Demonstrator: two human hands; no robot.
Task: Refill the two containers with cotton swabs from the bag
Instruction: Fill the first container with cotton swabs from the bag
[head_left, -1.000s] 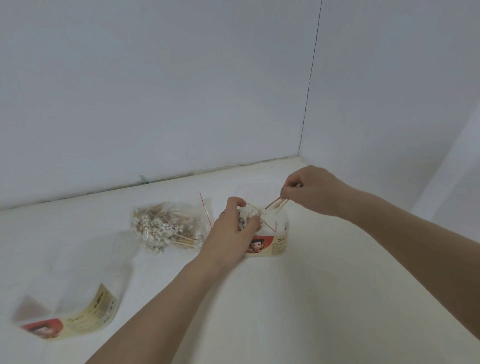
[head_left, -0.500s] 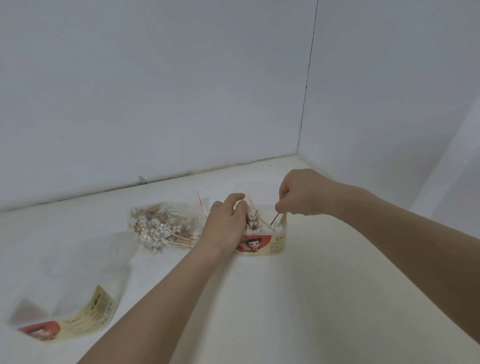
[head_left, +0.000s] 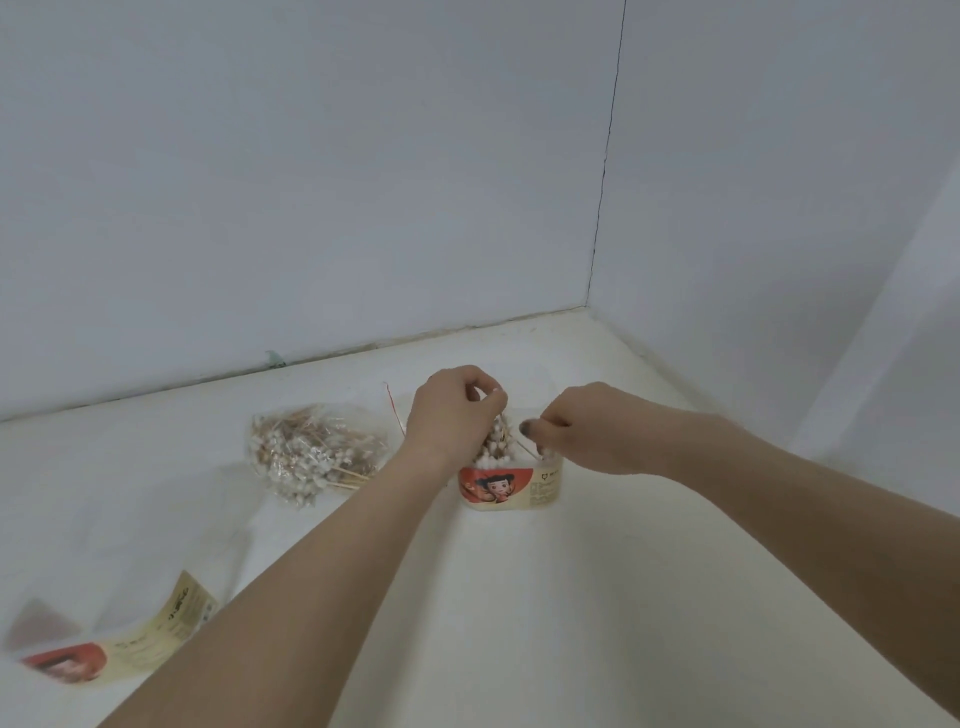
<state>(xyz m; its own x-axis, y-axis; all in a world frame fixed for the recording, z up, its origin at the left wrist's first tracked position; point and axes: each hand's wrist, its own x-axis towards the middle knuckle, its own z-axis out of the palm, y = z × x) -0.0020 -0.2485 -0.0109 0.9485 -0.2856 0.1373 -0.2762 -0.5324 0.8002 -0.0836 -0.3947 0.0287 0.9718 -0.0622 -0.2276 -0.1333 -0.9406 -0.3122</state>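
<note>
Both hands are now closing in over the near container (head_left: 511, 488): left hand (head_left: 452, 415) is gripping a swab bundle (head_left: 497, 448), right hand (head_left: 582, 434) pinching stray sticks; second container (head_left: 109, 644) is waiting unfilled, bag (head_left: 311, 452) lying between, holding plenty

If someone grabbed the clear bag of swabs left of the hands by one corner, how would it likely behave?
The bag would probably sag and fold, since its thin clear film lies crumpled on the white surface. It looks light, holding only thin wooden-stemmed swabs. Stems poke out toward the near side, so some may slide out if it tips.
</note>
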